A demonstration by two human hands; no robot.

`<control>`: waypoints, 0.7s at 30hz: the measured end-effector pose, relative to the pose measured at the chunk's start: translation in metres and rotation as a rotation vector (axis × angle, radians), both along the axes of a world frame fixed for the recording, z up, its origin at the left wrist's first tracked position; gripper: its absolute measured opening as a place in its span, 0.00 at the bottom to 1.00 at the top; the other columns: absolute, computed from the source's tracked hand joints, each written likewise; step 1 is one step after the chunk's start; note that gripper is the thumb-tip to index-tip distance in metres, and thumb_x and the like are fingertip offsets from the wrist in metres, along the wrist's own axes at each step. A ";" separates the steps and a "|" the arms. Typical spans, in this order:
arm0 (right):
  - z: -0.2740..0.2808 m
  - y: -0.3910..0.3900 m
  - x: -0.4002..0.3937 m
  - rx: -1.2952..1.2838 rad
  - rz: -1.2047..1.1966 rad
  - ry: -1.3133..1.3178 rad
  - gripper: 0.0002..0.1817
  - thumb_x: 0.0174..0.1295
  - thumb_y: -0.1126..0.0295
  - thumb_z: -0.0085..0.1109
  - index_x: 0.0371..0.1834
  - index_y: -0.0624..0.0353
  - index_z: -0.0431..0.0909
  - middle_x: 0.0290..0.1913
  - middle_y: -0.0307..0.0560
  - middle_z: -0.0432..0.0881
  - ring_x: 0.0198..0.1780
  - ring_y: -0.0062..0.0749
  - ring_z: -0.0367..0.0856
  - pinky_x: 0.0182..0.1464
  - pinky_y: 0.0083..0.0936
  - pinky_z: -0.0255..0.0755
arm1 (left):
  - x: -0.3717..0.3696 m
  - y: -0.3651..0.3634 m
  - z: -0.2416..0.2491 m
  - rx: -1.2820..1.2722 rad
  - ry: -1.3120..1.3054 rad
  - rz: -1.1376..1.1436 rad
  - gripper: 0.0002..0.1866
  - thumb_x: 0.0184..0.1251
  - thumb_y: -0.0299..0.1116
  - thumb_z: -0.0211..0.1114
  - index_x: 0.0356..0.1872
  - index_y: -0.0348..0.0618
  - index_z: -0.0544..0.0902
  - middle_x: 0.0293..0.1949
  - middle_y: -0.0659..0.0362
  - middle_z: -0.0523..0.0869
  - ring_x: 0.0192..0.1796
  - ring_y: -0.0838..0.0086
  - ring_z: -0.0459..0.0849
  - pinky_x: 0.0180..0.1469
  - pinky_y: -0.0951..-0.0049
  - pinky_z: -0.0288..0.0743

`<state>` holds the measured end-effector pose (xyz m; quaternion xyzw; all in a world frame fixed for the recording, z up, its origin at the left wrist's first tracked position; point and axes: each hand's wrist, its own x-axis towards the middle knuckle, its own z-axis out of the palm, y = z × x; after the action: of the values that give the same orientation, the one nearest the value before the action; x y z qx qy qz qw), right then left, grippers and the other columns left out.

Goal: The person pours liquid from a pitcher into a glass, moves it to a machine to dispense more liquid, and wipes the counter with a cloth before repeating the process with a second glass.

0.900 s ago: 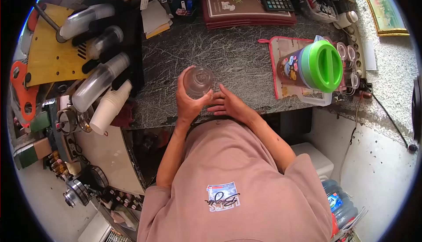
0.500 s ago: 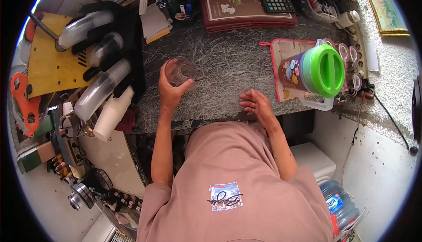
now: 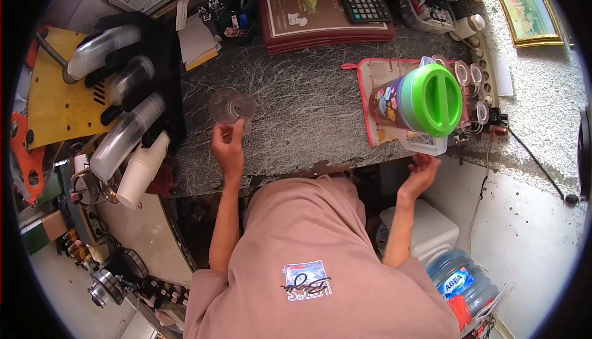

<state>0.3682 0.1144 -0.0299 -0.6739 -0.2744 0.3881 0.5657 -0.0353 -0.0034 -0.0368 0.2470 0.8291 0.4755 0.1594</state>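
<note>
A clear plastic cup (image 3: 232, 106) stands on the dark scratched counter (image 3: 296, 117). My left hand (image 3: 229, 149) is at its near side, fingers bent and close together; whether they grip the cup or only touch it is unclear. My right hand (image 3: 420, 175) is beyond the counter's front edge at the right, palm up, with fingers loosely curled and apart and nothing in them. Just above it is the clear handle of a pitcher (image 3: 385, 102) with a green lid (image 3: 439, 100). The pitcher stands on a red-edged cloth (image 3: 364, 80).
Stacked clear cups (image 3: 129, 135) and paper cups (image 3: 140, 175) lie in a black holder at left. Red-brown menus (image 3: 308, 6) and a calculator (image 3: 364, 0) are at the back. Small lidded jars (image 3: 461, 74) stand right of the pitcher, and a water bottle (image 3: 462, 280) sits below.
My left hand has moved from around the cup's side to its near edge, its fingers closer together. My right hand has moved right, to below the pitcher's handle. The view has shifted slightly.
</note>
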 end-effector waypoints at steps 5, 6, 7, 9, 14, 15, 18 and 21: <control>0.061 0.030 -0.014 0.396 0.248 -0.052 0.31 0.78 0.43 0.35 0.44 0.64 0.76 0.36 0.44 0.80 0.45 0.30 0.77 0.46 0.29 0.68 | 0.016 0.011 -0.003 0.323 -0.275 -0.174 0.24 0.82 0.41 0.50 0.26 0.38 0.80 0.27 0.59 0.81 0.34 0.72 0.79 0.47 0.67 0.73; 0.065 0.033 -0.017 0.419 0.396 -0.041 0.33 0.78 0.43 0.36 0.40 0.65 0.77 0.34 0.44 0.79 0.42 0.31 0.78 0.45 0.29 0.68 | 0.016 0.011 -0.006 0.331 -0.277 -0.172 0.24 0.82 0.41 0.50 0.26 0.38 0.80 0.27 0.59 0.81 0.34 0.72 0.79 0.47 0.67 0.73; 0.066 0.036 -0.024 0.426 0.401 -0.043 0.33 0.78 0.43 0.36 0.40 0.65 0.77 0.34 0.44 0.79 0.42 0.31 0.78 0.45 0.29 0.68 | 0.013 0.009 -0.010 0.352 -0.330 -0.214 0.25 0.83 0.43 0.47 0.26 0.38 0.79 0.28 0.59 0.80 0.34 0.72 0.78 0.46 0.67 0.73; 0.067 0.040 -0.043 0.395 0.441 0.011 0.31 0.76 0.43 0.40 0.34 0.62 0.75 0.25 0.41 0.73 0.29 0.26 0.70 0.36 0.27 0.65 | 0.011 0.007 -0.012 0.383 -0.379 -0.244 0.27 0.84 0.44 0.45 0.25 0.38 0.78 0.28 0.59 0.79 0.35 0.72 0.78 0.46 0.67 0.72; 0.058 0.048 -0.054 0.412 0.261 0.063 0.28 0.76 0.50 0.49 0.20 0.58 0.69 0.17 0.30 0.60 0.19 0.13 0.51 0.23 0.21 0.41 | 0.012 0.007 -0.015 0.484 -0.374 -0.304 0.25 0.85 0.44 0.41 0.25 0.40 0.67 0.26 0.62 0.70 0.32 0.75 0.68 0.42 0.69 0.67; 0.055 0.050 -0.050 0.421 0.275 0.088 0.28 0.75 0.50 0.49 0.19 0.57 0.68 0.16 0.31 0.60 0.18 0.14 0.51 0.23 0.21 0.41 | 0.013 0.007 -0.019 0.463 -0.397 -0.286 0.24 0.85 0.44 0.38 0.24 0.44 0.64 0.26 0.62 0.65 0.32 0.75 0.64 0.43 0.71 0.63; 0.051 0.053 -0.044 0.429 0.302 0.116 0.27 0.75 0.51 0.50 0.19 0.55 0.68 0.16 0.30 0.59 0.18 0.14 0.50 0.22 0.21 0.40 | 0.012 0.006 -0.018 0.482 -0.416 -0.323 0.23 0.85 0.43 0.39 0.24 0.44 0.63 0.26 0.62 0.64 0.31 0.75 0.62 0.39 0.71 0.60; 0.055 0.053 -0.046 0.452 0.298 0.092 0.26 0.76 0.50 0.49 0.20 0.55 0.70 0.15 0.30 0.58 0.17 0.14 0.51 0.21 0.20 0.41 | 0.009 0.005 -0.022 0.491 -0.414 -0.292 0.24 0.84 0.43 0.40 0.24 0.43 0.62 0.24 0.63 0.63 0.30 0.76 0.61 0.38 0.71 0.60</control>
<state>0.3219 0.1674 0.0246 -0.4644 -0.4244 0.4260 0.6502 -0.0264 0.0021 -0.0584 0.2922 0.5963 0.6728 0.3263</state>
